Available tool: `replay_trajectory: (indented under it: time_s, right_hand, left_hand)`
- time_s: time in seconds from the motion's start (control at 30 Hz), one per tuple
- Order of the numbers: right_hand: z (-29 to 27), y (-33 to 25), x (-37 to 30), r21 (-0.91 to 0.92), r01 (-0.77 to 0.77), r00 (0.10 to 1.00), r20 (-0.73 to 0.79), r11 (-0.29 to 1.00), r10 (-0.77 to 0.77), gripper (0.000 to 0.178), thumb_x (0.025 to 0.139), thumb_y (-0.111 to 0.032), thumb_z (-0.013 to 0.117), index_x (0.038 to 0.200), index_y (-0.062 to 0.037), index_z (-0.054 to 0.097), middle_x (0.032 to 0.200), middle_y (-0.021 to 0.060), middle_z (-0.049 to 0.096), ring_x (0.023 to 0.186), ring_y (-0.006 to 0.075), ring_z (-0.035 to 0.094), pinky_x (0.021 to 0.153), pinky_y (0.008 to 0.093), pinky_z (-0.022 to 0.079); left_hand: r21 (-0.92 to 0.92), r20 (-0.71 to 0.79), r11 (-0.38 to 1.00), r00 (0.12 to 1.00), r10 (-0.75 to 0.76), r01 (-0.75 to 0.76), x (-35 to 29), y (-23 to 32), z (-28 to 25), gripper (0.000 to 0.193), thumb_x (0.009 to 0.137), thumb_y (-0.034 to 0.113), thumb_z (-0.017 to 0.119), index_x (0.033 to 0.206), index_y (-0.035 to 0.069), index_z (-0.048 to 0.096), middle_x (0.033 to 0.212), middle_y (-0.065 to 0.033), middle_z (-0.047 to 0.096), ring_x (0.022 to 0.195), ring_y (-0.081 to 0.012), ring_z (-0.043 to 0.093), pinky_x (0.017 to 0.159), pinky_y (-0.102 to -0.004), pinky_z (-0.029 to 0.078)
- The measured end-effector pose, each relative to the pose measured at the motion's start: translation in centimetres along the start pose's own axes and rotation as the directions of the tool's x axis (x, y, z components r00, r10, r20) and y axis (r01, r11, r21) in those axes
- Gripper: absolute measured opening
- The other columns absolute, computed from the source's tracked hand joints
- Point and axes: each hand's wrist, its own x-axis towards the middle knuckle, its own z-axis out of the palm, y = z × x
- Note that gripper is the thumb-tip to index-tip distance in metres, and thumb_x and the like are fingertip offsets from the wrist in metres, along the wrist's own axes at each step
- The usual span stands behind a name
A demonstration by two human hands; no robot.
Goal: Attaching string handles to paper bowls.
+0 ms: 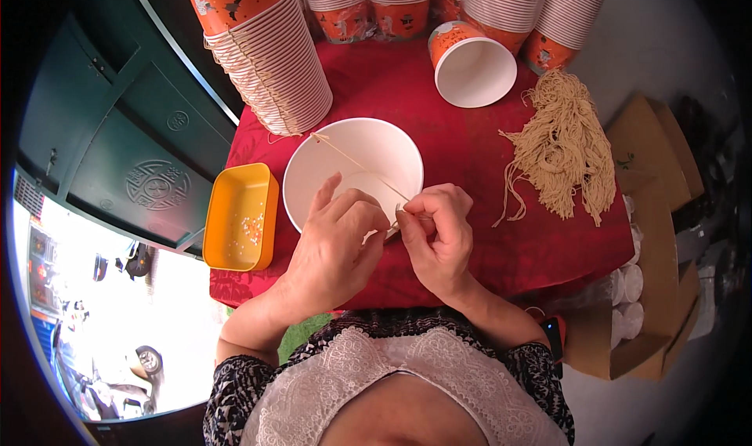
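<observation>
**Tan cord (362, 166) across the white tub (304, 181)**

Your right hand (440, 233) pinches it near the rim; your left hand (333, 234) curls alongside, its grip hard to tell. Left, a yellow tray (244, 189) sits on the red tabletop (470, 160).

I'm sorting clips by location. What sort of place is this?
Probably a home or shop workspace: stacked paper buckets and beige strings on a red tablecloth, beside a green door.
</observation>
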Motion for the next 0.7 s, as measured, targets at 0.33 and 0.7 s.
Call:
replay_trajectory:
  time_s: [0.33, 0.7]
  right_hand:
    - [-0.6, 0.7, 0.5, -0.036, 0.133, 0.989, 0.076, 0.991, -0.13, 0.023, 0.07, 0.001, 0.078, 0.087, -0.0089, 0.064, 0.079, 0.0007, 0.055, 0.082, 0.0206, 0.054, 0.083, 0.0388, 0.033]
    - [-0.8, 0.4, 0.3, 0.099, 0.005, 0.994, 0.108, 0.995, -0.016, 0.016, 0.072, 0.001, 0.076, 0.082, -0.0083, 0.068, 0.08, -0.0004, 0.057, 0.083, 0.0195, 0.053, 0.083, 0.0359, 0.036]
  left_hand:
    - [-0.075, -0.042, 0.997, 0.999, 0.009, -0.012, 0.7, -0.3, 0.3, 0.021, 0.078, -0.006, 0.068, 0.093, 0.006, 0.059, 0.08, -0.006, 0.06, 0.08, -0.025, 0.066, 0.109, -0.059, 0.035]
    - [-0.128, -0.1, 0.991, 0.993, -0.062, 0.049, 0.9, -0.5, 1.0, 0.017, 0.083, -0.007, 0.065, 0.095, 0.003, 0.058, 0.083, -0.0085, 0.064, 0.077, -0.0301, 0.066, 0.108, -0.0573, 0.04]
